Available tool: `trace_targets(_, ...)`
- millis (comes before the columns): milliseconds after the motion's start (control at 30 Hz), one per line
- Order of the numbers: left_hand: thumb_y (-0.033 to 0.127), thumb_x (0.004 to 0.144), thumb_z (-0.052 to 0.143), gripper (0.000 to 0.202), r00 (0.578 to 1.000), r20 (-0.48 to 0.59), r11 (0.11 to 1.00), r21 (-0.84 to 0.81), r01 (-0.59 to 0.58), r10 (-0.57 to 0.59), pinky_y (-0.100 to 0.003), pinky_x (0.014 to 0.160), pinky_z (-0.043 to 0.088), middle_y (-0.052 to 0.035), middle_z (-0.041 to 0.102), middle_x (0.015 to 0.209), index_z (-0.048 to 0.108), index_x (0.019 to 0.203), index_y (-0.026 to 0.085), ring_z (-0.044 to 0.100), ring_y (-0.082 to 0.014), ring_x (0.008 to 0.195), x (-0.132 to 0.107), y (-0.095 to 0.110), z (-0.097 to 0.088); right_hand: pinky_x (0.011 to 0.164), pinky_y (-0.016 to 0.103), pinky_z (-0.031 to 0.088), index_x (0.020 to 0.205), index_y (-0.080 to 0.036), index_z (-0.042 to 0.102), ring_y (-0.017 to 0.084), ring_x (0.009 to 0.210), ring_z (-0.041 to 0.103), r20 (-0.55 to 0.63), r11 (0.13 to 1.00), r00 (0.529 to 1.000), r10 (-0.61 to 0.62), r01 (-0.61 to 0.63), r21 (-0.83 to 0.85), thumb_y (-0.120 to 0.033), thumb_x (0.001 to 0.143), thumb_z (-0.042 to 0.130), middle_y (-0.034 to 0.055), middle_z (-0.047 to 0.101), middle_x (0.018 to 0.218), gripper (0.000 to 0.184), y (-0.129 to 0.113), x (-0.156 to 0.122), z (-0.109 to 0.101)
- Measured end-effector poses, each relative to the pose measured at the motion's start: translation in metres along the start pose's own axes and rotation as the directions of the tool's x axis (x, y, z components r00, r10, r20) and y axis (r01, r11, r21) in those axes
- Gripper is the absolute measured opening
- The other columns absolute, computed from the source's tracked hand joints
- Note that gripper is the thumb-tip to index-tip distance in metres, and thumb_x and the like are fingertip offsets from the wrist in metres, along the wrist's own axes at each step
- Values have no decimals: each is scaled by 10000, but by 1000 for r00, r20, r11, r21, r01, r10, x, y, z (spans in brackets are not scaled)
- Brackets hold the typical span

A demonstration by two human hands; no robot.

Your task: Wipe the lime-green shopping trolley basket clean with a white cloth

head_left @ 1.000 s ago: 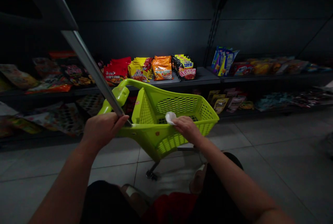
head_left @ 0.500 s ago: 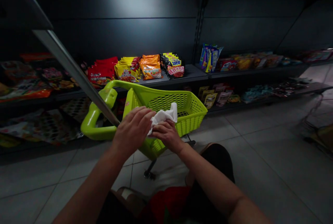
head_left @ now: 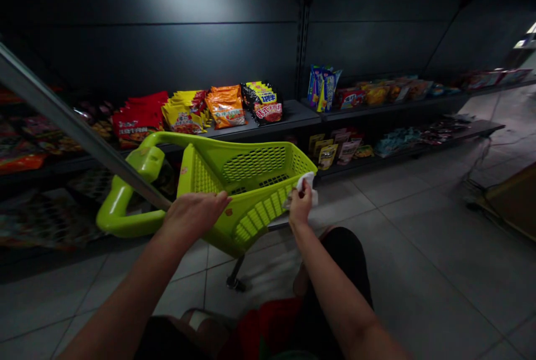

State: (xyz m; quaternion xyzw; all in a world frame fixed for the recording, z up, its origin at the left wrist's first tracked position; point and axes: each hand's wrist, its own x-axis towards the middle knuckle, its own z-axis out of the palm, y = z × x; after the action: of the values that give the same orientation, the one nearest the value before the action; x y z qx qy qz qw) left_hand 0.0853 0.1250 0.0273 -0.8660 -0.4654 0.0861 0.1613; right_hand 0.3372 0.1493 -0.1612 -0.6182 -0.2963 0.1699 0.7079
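Note:
A lime-green plastic shopping cart [head_left: 215,231] stands in front of me, its thick looped handle at the left. My left hand [head_left: 196,212] is closed over the near rim of the basket, close to the handle end. At the right end of that same side, my right hand [head_left: 300,206] pinches a crumpled white cloth [head_left: 307,178] against the rim and outer wall. Part of the cloth hides behind the fingers. Nothing shows inside the part of the basket I can see.
A grey metal pole [head_left: 92,134] slants down beside the handle. Behind the cart, a dark shelf [head_left: 299,113] carries red, yellow, orange and black noodle packets [head_left: 226,108], with blue bags [head_left: 323,89] farther right. More bagged snacks lie lower. Brown box-like object [head_left: 511,198] at right.
My right hand has carried the cloth rightwards to the far end of the rim. My left hand has left the cloth and now grips the basket edge. The view has shifted slightly right.

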Motion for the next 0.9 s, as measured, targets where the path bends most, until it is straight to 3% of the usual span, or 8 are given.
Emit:
trace_targets(133,372,1030,309,405,1000,-21,1000,28,15,-14,-321,566,460,-122,784,838,671,939,217,756,-305,732,0,2,-1,977,339,496,1215,-178,652,198,1044,618,340,989,940,-26,-27,149,-265,770,612,90,658,1159,455,-14,-90,36)
trace_targets(200,376,1030,308,410,999,-25,999,35,28,-27,-315,560,449,-119,784,834,672,931,216,756,-300,735,-1,3,-2,921,324,516,1109,-189,700,195,982,632,446,977,891,-81,-18,212,-269,770,638,79,674,1096,354,-17,-106,39)
trace_targets(267,389,1029,309,420,999,-28,998,32,45,-44,-308,561,442,-118,784,836,678,929,215,756,-290,739,-2,3,-1,875,326,526,1057,-188,706,194,928,636,396,968,917,-50,-52,244,-311,777,657,70,686,1047,310,-14,-91,30)
trace_targets(367,410,1027,306,440,998,-43,998,21,54,-53,-309,563,441,-117,786,843,686,919,216,754,-289,734,-3,2,1,851,340,531,1132,-167,654,200,908,639,88,954,988,124,-143,263,-394,791,625,72,695,1039,411,-4,-30,8)
trace_targets(500,418,1023,311,455,996,-49,998,-13,69,-70,-321,578,458,-126,786,844,701,913,210,753,-292,743,-3,2,3,887,382,537,1343,-150,524,241,1033,643,-157,961,959,238,-209,179,-410,896,435,134,658,1201,525,2,17,2)
trace_targets(700,407,1027,325,439,995,-28,995,-30,95,-96,-312,612,466,-124,788,851,710,951,209,757,-275,767,-1,8,-2,1213,493,291,1608,-135,116,244,1551,194,160,996,985,-71,80,-49,-411,1011,351,201,194,1654,698,4,-92,46)
trace_targets(767,403,1031,322,443,994,-43,995,-15,103,-103,-316,613,468,-128,786,841,707,938,204,760,-285,773,-1,9,-3,1227,532,250,1614,-162,161,250,1575,102,299,969,936,-186,225,-100,-338,1025,354,178,116,1681,644,9,-131,49)
trace_targets(900,391,1034,309,454,994,-70,997,-10,80,-80,-333,589,470,-127,783,819,705,925,199,760,-313,752,-4,7,0,1198,540,312,1422,-340,565,271,1535,233,598,856,714,-364,509,-87,-188,997,425,74,314,1624,472,18,-171,38)
